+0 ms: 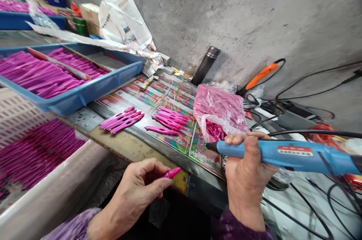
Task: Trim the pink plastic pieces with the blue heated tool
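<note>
Head view: my left hand point(141, 185) pinches a pointed magenta plastic piece point(173, 173) while my right hand point(246, 176) wraps around a blue electric screwdriver point(296, 154).

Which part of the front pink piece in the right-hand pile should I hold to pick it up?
Probably the left end of that pink piece, pinched across its narrow body, coming from the near side. That end juts out past the rest of the pile, and no other piece lies in front of it.
</note>
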Motion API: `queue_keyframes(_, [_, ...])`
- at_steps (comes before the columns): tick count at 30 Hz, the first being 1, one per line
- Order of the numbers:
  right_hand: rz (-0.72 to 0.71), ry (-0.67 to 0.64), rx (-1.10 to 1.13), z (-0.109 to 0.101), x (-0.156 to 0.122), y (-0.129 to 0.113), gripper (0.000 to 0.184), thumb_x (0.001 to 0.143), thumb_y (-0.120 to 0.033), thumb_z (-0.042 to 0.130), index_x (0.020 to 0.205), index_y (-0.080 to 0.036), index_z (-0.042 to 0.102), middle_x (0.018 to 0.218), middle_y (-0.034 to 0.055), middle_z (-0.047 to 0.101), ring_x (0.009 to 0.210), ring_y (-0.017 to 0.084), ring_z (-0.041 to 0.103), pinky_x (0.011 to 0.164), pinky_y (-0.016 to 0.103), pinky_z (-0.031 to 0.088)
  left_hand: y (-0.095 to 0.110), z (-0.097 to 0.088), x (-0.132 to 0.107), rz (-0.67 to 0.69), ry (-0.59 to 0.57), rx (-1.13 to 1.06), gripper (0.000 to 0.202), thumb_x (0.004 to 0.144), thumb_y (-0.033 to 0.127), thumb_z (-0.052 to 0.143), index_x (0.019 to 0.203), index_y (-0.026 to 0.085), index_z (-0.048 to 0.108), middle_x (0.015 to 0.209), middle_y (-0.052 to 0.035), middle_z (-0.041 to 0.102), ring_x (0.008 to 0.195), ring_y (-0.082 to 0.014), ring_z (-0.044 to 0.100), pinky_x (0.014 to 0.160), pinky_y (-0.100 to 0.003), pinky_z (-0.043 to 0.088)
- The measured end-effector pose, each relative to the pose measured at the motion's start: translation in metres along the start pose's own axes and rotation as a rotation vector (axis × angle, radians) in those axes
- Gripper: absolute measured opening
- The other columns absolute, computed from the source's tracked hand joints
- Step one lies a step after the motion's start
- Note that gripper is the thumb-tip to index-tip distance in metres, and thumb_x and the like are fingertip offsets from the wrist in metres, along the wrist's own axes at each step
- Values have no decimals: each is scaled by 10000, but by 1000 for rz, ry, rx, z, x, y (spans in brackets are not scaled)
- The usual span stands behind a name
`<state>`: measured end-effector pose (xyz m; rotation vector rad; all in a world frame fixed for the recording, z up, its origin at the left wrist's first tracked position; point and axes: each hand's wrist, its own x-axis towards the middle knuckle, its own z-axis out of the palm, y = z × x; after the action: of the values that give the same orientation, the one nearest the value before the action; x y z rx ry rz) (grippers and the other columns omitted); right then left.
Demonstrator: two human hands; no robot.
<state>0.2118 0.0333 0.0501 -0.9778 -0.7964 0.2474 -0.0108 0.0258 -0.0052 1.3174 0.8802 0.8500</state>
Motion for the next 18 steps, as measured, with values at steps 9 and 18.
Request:
queue_keyframes(9, [191,-111,116,-6,-30,-42,431,755,-601,801,902,-256,590,667,-62,525,625,140,511,701,335,518,-10,2,23,957,46,814,247,1061,209,480,957,153,697,717,-7,567,571,-125,499,503,-255,337])
queue_keyframes(18, [255,-160,162,-1,-36,-58,511,680,-729,804,813,-263,639,582,-73,484,553,123,467,647,321,526,-20,-2,31,1080,15,955,133,1037,128,489,991,141,613,762,-22,601,627,-168,477,570,-312,332])
